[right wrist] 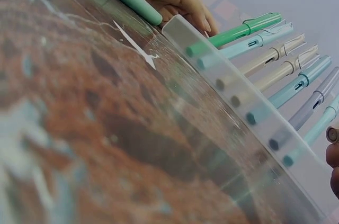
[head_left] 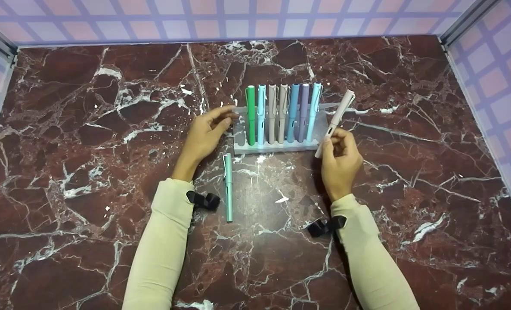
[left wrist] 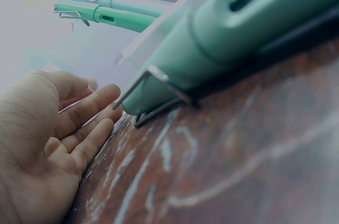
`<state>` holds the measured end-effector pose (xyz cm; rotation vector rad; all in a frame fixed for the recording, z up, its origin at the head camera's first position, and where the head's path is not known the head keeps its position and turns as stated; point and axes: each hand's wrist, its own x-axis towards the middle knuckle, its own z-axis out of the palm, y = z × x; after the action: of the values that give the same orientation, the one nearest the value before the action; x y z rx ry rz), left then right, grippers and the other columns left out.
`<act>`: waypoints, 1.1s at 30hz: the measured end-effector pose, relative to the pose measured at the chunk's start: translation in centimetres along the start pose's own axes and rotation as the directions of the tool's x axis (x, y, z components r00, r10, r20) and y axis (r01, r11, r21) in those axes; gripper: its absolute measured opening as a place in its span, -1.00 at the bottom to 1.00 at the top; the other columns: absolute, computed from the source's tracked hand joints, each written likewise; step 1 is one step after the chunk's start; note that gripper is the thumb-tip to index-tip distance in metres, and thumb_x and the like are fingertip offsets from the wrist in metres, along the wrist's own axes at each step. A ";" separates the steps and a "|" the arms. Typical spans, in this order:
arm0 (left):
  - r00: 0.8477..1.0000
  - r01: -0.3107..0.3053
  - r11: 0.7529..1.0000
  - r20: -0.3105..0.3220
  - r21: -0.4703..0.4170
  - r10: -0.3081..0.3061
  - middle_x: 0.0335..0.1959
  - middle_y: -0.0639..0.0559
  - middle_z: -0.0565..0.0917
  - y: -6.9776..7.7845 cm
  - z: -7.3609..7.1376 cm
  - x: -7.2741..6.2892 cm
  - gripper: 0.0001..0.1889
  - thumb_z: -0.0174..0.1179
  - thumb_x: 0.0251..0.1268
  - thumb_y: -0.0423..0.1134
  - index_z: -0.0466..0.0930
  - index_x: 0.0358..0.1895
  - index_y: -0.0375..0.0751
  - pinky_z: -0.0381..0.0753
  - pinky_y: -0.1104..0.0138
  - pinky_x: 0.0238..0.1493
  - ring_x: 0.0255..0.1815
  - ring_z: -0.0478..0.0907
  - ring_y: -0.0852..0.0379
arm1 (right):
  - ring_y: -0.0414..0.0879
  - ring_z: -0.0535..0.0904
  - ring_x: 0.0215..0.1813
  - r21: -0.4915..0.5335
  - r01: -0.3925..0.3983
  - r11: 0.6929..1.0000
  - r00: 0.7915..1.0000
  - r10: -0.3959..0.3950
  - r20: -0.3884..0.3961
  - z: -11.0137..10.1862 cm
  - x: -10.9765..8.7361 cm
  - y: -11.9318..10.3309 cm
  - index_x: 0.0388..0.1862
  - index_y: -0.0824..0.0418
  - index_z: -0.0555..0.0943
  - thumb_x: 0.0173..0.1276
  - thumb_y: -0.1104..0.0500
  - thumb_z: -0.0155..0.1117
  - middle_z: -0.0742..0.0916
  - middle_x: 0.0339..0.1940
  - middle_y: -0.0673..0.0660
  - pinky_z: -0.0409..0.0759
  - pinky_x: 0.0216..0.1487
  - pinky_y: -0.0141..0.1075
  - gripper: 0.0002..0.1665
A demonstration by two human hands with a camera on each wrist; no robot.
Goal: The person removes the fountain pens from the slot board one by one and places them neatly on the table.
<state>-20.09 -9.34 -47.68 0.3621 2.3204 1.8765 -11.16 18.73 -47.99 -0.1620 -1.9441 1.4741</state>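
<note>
The right hand pinched the pale pen between thumb and fingers, gripping it below the middle. The pen's long axis slanted, its clip end leaning away to the right and its lower end by the front right corner of the stand; whether the two touched could not be told. The stand therefore lay directly to the left of the pen, and the right hand was the nearer one to that end.

Next along, inside the stand, came the sky-blue pen, closer to upright than the held one. Beyond it stood six more pens, ending with the green pen on the left.

The left hand held the stand's left edge between thumb and forefinger, its other fingers loosely bent. In front of that end, near the left wrist, the mint pen lay flat on the table, clip end toward the stand.
</note>
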 end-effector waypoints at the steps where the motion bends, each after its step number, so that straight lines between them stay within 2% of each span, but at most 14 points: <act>1: 1.000 0.000 1.000 0.001 -0.004 0.000 0.03 -0.12 0.71 0.0 0.0 0.0 -0.66 0.08 0.48 -0.40 0.58 0.25 -0.22 0.65 0.34 -0.12 -0.14 0.62 0.00 | -0.26 0.53 -0.51 0.000 0.004 1.000 1.000 -0.004 0.002 0.0 0.0 0.0 -0.22 0.49 0.57 0.30 0.44 0.20 0.66 -0.49 -0.02 0.54 -0.48 -0.49 -0.89; 10: 0.999 0.040 0.999 0.005 -0.011 -0.040 0.09 -0.23 0.67 0.3 0.1 0.1 -0.63 0.03 0.50 -0.43 0.52 0.30 -0.27 0.66 0.24 -0.05 -0.06 0.61 -0.16 | -0.26 0.55 -0.50 0.006 -0.007 1.000 1.000 0.007 0.008 0.0 -0.1 -0.1 -0.23 0.48 0.58 0.31 0.44 0.20 0.66 -0.48 -0.01 0.56 -0.48 -0.48 -0.91; 14: 0.999 0.053 0.998 0.009 -0.012 -0.053 0.11 -0.29 0.65 1.6 0.2 -0.4 -0.63 0.02 0.50 -0.45 0.49 0.30 -0.35 0.66 0.19 -0.02 -0.03 0.59 -0.23 | -0.25 0.55 -0.49 -0.007 -0.004 1.000 1.000 0.004 0.019 0.1 -0.3 -0.2 -0.22 0.48 0.58 0.31 0.44 0.21 0.66 -0.48 0.01 0.57 -0.48 -0.47 -0.91; 17: 0.998 0.056 0.998 0.008 0.003 -0.056 0.10 -0.29 0.66 2.7 0.2 -0.9 -0.64 0.01 0.50 -0.45 0.50 0.29 -0.37 0.65 0.25 -0.04 -0.05 0.59 -0.20 | -0.25 0.55 -0.49 -0.010 0.003 1.000 1.000 -0.003 0.025 0.1 -0.4 -0.2 -0.22 0.48 0.58 0.31 0.44 0.22 0.67 -0.48 0.02 0.57 -0.48 -0.47 -0.91; 21: 0.999 0.055 0.998 0.002 0.021 -0.055 0.09 -0.26 0.67 3.1 0.2 -1.1 -0.64 0.01 0.50 -0.45 0.51 0.29 -0.35 0.63 0.33 -0.10 -0.08 0.59 -0.15 | -0.26 0.55 -0.51 0.013 0.018 1.000 0.999 -0.019 0.034 0.2 -0.5 -0.2 -0.23 0.48 0.57 0.32 0.44 0.21 0.67 -0.49 0.03 0.58 -0.50 -0.47 -0.91; 28: 1.000 0.027 1.000 -0.001 -0.008 -0.027 0.05 -0.09 0.70 0.0 0.0 0.0 -0.64 0.06 0.49 -0.39 0.57 0.27 -0.17 0.65 0.35 -0.12 -0.13 0.62 0.03 | -0.29 0.54 -0.52 0.019 0.031 0.999 0.998 -0.032 0.051 0.6 -1.0 -0.5 -0.23 0.50 0.57 0.31 0.45 0.23 0.67 -0.51 0.14 0.54 -0.51 -0.52 -0.91; 33: 1.000 0.015 1.000 -0.003 -0.016 -0.015 0.04 -0.10 0.70 0.0 0.0 0.0 -0.64 0.07 0.48 -0.40 0.56 0.27 -0.20 0.67 0.32 -0.09 -0.13 0.63 0.02 | -0.29 0.54 -0.52 0.007 0.042 0.999 0.997 -0.042 0.069 0.6 -1.2 -0.6 -0.24 0.50 0.57 0.31 0.45 0.23 0.67 -0.51 0.14 0.53 -0.51 -0.53 -0.91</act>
<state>-20.07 -9.33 -47.70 0.3389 2.3020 1.8895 -10.38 17.44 -48.07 -0.0679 -1.9861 1.4756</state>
